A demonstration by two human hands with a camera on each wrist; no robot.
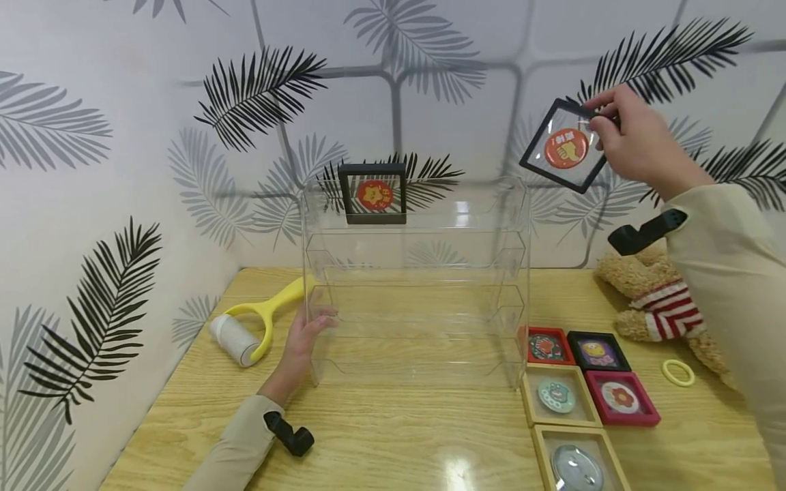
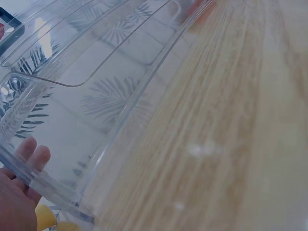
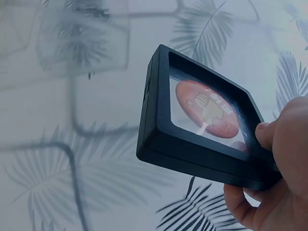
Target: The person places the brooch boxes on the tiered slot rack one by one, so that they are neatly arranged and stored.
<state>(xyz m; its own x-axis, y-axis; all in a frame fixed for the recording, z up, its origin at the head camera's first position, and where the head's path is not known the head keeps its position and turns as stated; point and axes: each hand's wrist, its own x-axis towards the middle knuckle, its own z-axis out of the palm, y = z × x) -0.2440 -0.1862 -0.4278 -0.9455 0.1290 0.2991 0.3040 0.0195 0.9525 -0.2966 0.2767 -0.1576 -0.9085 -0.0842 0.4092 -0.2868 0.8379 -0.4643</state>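
High at the right, my right hand (image 1: 632, 140) pinches one corner of a black display frame (image 1: 533, 151). Inside its clear window sits a round red badge (image 3: 208, 109) with a yellow hand on it; the right wrist view shows the thumb on the front face and fingers underneath. My left hand (image 1: 305, 334) grips the left side panel of a clear acrylic tiered rack (image 2: 120, 120), its fingers partly seen through the plastic. On the rack's top tier stands another black frame (image 1: 376, 219) holding a red badge with a yellow star.
Right of the rack lie several framed badges, among them a red frame (image 1: 525, 341), a pink frame (image 1: 645, 410) and a wooden frame (image 1: 529, 395). Beyond them are a yellow ring (image 1: 678, 373) and a plush toy (image 1: 669, 310). A yellow-handled lint roller (image 1: 236, 341) lies left, near the patterned wall.
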